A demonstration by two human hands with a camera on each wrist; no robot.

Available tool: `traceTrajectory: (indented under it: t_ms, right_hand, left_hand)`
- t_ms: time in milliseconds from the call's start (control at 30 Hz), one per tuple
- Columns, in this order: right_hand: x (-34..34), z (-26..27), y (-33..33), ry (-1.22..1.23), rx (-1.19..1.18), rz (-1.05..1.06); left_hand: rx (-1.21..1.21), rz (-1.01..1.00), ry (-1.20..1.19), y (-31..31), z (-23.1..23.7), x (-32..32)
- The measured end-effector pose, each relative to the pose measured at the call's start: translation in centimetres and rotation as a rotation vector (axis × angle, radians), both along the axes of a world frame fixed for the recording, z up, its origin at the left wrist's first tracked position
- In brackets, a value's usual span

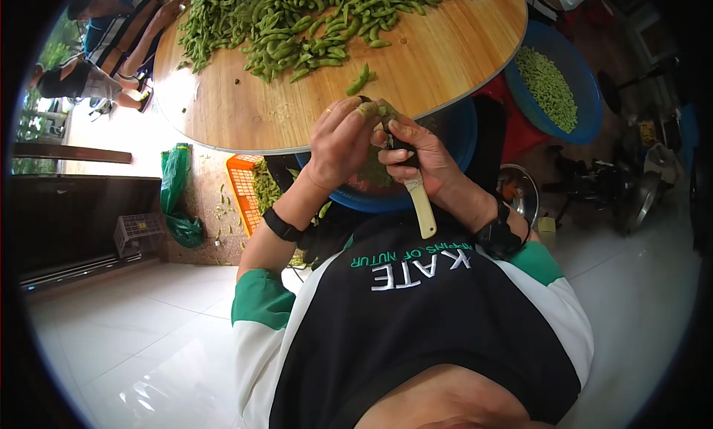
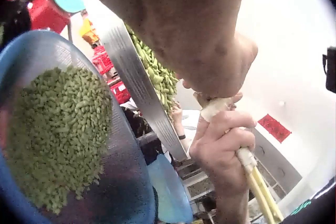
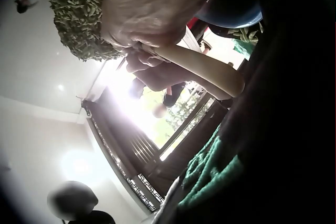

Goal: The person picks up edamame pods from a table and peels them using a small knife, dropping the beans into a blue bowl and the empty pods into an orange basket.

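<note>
In the head view my left hand (image 1: 336, 145) and right hand (image 1: 431, 160) meet in front of the table's near edge. My right hand (image 2: 223, 148) grips a tool with a cream handle (image 1: 422, 208); a dark part shows between the fingers. The handle (image 3: 202, 69) sticks out below my palm. The curled fingers of my left hand pinch a small greenish thing (image 1: 384, 113), possibly a pod, against my right fingertips; its shape is mostly hidden. A loose green pod (image 1: 359, 80) lies on the wooden table (image 1: 423, 69) just beyond my hands.
Many green pods (image 1: 286, 21) are heaped across the table. A blue basin (image 1: 589, 95) of shelled beans (image 1: 546, 87) stands at the right, another blue basin (image 1: 464, 136) below my hands. An orange crate (image 1: 241, 191) with pods and a green bag (image 1: 176, 195) are lower left. People sit upper left.
</note>
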State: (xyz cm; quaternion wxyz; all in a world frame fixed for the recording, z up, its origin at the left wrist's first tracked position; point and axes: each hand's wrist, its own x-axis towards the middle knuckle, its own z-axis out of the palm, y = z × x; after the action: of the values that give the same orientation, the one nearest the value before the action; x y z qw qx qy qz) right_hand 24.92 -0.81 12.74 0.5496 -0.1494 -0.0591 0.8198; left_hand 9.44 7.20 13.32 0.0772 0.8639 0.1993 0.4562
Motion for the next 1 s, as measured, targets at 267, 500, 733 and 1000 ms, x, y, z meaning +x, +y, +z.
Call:
traceTrajectory:
  t_ms: [267, 500, 733, 1000]
  right_hand:
    - [-0.2, 0.7, 0.1, 0.033, -0.035, -0.019]
    - [0.0, 1.3, 0.3, -0.410, 0.130, -0.162]
    - [0.0, 0.5, 0.5, -0.646, 0.342, -0.311]
    - [0.0, 0.5, 0.8, -0.841, 0.349, -0.328]
  left_hand:
    - [0.211, -0.087, 0.013, 1.8, 1.2, 0.0]
    - [0.224, -0.101, 0.024, 2.0, 0.5, 0.2]
    - [-0.064, -0.046, -0.096, 0.4, 1.7, 1.2]
    - [-0.236, 0.036, -0.121, 0.0, 0.8, 1.4]
